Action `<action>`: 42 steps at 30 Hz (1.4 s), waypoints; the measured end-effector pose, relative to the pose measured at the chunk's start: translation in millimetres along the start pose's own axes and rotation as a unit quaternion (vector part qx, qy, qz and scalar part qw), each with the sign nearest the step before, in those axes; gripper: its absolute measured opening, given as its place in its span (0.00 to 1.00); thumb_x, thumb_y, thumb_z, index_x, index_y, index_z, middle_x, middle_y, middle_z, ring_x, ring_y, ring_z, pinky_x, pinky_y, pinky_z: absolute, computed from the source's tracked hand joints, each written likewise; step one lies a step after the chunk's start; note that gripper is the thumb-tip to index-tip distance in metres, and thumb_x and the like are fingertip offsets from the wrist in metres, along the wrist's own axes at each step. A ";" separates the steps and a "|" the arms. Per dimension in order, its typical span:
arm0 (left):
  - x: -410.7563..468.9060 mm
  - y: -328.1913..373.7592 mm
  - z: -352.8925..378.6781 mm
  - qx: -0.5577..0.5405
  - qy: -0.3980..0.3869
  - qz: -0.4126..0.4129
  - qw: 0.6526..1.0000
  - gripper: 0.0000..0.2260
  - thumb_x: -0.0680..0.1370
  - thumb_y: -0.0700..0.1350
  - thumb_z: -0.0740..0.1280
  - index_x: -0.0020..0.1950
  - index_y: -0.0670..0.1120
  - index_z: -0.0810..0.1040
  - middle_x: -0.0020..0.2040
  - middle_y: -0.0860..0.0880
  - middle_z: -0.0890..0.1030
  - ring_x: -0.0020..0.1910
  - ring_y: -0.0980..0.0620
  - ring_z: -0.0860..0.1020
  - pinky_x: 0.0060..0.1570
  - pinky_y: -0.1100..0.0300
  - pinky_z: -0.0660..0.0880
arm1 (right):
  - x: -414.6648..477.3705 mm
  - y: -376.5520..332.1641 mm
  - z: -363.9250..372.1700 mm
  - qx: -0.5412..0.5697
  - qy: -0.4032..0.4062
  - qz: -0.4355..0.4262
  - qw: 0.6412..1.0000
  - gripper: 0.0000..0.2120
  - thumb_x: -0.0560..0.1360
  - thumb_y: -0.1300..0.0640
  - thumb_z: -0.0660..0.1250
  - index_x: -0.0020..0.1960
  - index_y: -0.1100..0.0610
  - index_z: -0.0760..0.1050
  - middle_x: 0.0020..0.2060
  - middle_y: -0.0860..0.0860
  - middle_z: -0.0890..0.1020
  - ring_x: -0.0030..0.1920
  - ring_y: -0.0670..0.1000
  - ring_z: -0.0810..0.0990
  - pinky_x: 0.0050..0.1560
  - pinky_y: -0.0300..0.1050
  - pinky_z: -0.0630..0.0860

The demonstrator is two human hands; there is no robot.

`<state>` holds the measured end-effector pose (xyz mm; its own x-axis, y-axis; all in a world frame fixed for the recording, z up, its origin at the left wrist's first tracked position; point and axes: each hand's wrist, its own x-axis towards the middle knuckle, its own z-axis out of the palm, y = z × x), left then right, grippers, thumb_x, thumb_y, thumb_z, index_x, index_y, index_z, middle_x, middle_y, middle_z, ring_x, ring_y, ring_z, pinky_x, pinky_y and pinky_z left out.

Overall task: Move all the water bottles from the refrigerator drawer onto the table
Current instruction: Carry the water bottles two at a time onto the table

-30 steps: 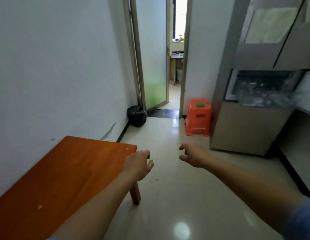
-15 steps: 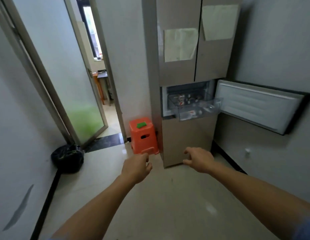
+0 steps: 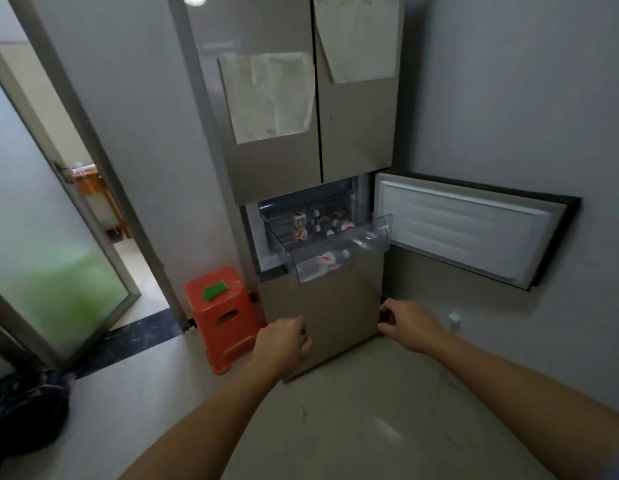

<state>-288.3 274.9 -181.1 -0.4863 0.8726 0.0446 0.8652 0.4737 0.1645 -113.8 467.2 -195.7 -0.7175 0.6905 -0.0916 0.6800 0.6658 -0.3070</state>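
Clear plastic water bottles with red-and-white labels (image 3: 330,224) lie in the transparent plastic drawer (image 3: 377,233), which stands pulled out of the tall beige refrigerator (image 3: 356,133) — above both grips and well apart from them. Left grip (image 3: 283,344): fingers loosely curled, holding nothing, in front of the lower fridge panel. Right grip (image 3: 410,323): fingers half-curled, empty — near the panel's right edge, below the swung-open white-lined door (image 3: 467,230).

Orange stool (image 3: 238,341) on floor (image 3: 370,427), green pad (image 3: 214,290) on top. Black bag (image 3: 24,414) at lower left, near open frosted glass door (image 3: 48,265). Wooden desk (image 3: 96,192) beyond doorway, blurred. Two paper sheets (image 3: 270,98) up high, side by side. Small white fitting (image 3: 454,321) low on right wall.
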 end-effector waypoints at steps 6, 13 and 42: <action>117.6 6.1 3.5 -0.007 0.010 -0.021 1.000 0.10 0.77 0.52 0.60 0.50 0.47 0.75 0.49 0.47 0.81 0.48 0.45 0.79 0.44 0.53 0.76 | 123.3 35.2 -31.9 -0.006 -0.007 -0.017 1.000 0.22 0.76 0.43 0.65 0.67 0.50 0.70 0.58 0.50 0.80 0.55 0.52 0.79 0.53 0.50 0.77; 214.3 -27.7 14.5 -0.033 0.009 -0.039 0.999 0.09 0.76 0.53 0.61 0.48 0.49 0.75 0.48 0.48 0.81 0.45 0.47 0.80 0.44 0.53 0.77 | 237.6 27.7 -36.1 -0.020 -0.019 -0.042 0.999 0.22 0.77 0.44 0.65 0.68 0.51 0.70 0.58 0.50 0.80 0.56 0.52 0.78 0.50 0.46 0.74; 501.8 -67.2 113.7 -0.110 -0.102 -0.166 0.975 0.17 0.80 0.58 0.56 0.48 0.47 0.77 0.49 0.43 0.82 0.52 0.42 0.79 0.46 0.54 0.73 | 633.0 78.9 3.4 -0.086 -0.192 0.021 0.977 0.18 0.73 0.46 0.59 0.60 0.52 0.72 0.60 0.56 0.78 0.56 0.59 0.77 0.58 0.52 0.75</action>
<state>-576.6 694.4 -281.8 -0.6808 0.6918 -0.2405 0.6061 0.7165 0.3454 -514.8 955.8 -281.1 -0.6694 0.5832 -0.4603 0.7018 0.6996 -0.1343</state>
